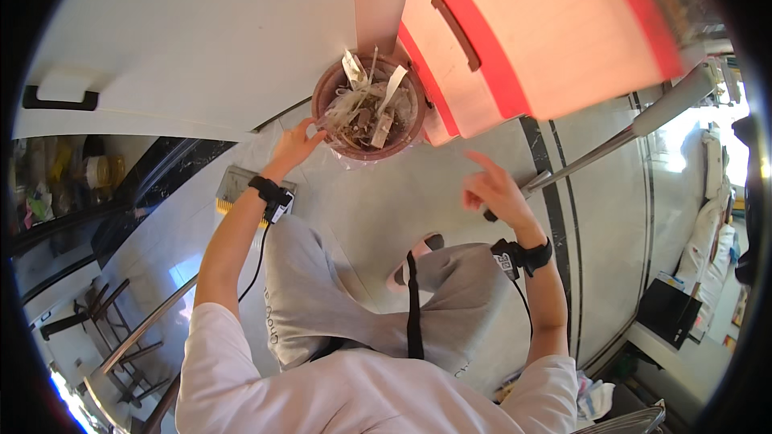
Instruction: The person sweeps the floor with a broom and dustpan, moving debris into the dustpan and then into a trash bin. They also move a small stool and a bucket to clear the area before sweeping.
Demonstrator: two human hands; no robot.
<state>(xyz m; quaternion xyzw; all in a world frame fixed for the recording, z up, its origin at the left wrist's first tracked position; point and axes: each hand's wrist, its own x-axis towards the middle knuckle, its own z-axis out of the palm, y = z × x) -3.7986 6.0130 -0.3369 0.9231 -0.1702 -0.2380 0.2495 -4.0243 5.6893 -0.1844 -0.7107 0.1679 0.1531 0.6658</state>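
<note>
A round brown waste bin [327, 87] stands on the floor ahead of me, filled with crumpled wrappers, paper strips and dark debris [371, 112]. Clear plastic liner shows around its lower edge. My left hand [299, 146] is at the bin's near left rim, fingers apart; whether it touches the liner is hard to make out. To the right of the bin, my right hand [490, 189] hovers over the floor with its index finger stretched out and the other fingers loosely bent. It holds nothing that I can see. A metal pole [591, 151] passes behind my right wrist.
A white cabinet [201, 24] with a black handle rises at left. Pink-and-red drawers [474, 88] stand beside the bin at right. A grey brush head with yellow bristles [237, 185] lies by my left forearm. At lower left is a dark-framed chair [121, 337].
</note>
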